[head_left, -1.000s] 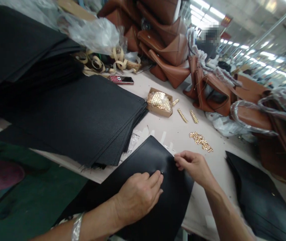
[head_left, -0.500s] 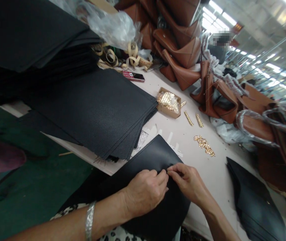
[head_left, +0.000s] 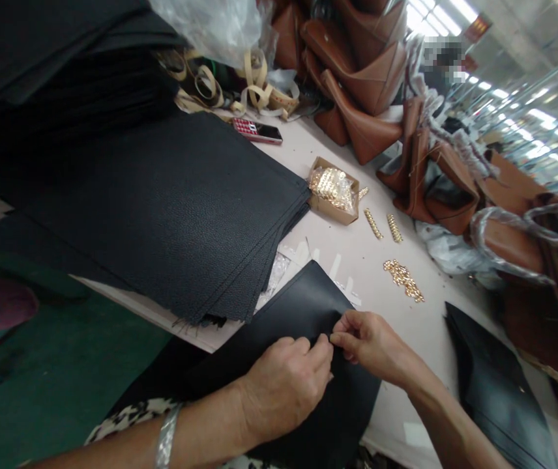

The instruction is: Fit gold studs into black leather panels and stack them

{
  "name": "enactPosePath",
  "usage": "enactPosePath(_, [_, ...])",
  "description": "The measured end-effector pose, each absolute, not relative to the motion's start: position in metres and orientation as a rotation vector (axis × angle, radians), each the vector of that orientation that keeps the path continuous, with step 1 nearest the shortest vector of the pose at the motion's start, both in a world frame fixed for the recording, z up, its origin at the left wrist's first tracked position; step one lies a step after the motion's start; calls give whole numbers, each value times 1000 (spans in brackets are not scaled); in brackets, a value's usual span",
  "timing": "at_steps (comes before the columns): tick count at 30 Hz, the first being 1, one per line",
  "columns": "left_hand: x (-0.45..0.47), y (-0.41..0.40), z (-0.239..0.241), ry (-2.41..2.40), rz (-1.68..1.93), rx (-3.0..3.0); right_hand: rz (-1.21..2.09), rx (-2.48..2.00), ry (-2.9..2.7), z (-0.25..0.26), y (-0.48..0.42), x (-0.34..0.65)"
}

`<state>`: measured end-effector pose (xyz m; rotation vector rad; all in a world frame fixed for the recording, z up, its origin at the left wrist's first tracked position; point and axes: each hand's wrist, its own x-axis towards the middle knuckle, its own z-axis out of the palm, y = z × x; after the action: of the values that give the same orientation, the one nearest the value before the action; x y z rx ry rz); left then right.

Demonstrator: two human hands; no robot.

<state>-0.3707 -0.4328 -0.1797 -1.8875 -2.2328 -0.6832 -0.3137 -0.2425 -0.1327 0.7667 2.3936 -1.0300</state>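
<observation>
A black leather panel [head_left: 303,299] lies over the table edge and my lap, smooth side up. On its middle, my left hand [head_left: 289,384] is closed, thumb and fingertips pinched together. Facing it, my right hand [head_left: 369,342] is closed in a pinch too, its fingertips almost touching the left ones. Whatever small thing sits between the fingertips is too small or hidden to name. Gold metal pieces [head_left: 403,280] lie loose beyond my right hand, with two short gold rows [head_left: 394,228] farther back.
Stacked black grained leather panels [head_left: 176,208] fill the left. A small cardboard box [head_left: 340,212] holds bagged gold pieces. Behind are a phone [head_left: 257,130], tape coils [head_left: 254,85] and brown leather bags [head_left: 357,124]. More black leather [head_left: 494,384] lies at right.
The view has shifted slightly. My right hand has turned a little and moved slightly right, while my left stays pinched at the same spot on the panel.
</observation>
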Motion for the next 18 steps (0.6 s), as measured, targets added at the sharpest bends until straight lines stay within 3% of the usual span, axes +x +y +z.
enactPosePath(13, [-366, -428, -197, -2090, -751, -1762, -623, 737, 2729, -126, -240, -324])
enactPosePath(18, [-371, -422, -210, -2011, -699, -1660, -722, 771, 2807, -139, -225, -320])
